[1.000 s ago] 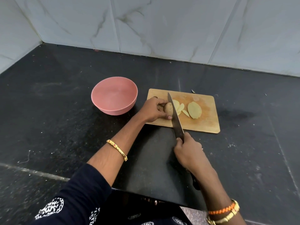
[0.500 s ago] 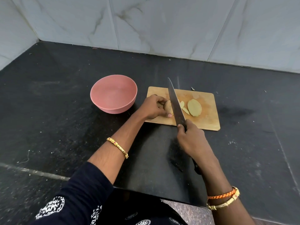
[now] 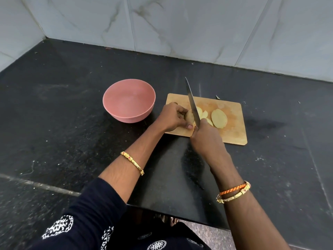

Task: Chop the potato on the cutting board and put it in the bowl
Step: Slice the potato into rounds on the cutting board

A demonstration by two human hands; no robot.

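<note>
A wooden cutting board (image 3: pixel 232 130) lies on the black counter. On its left part my left hand (image 3: pixel 172 118) grips the uncut piece of potato (image 3: pixel 190 117). My right hand (image 3: pixel 207 138) holds the handle of a long knife (image 3: pixel 192 101), whose blade stands against the potato's right side with the tip pointing away from me. Several pale potato slices (image 3: pixel 219 118) lie on the board to the right of the blade. A pink bowl (image 3: pixel 128 100) with nothing in it stands left of the board.
The black stone counter (image 3: pixel 63 123) runs to a white marble-tiled wall (image 3: pixel 180 24) at the back and left. The counter's front edge is cut in close to my body. A small dark scrap (image 3: pixel 217 97) lies behind the board.
My right hand has pushed the knife forward over the board, so the blade tip reaches farther from me. My left hand still holds the potato in place.
</note>
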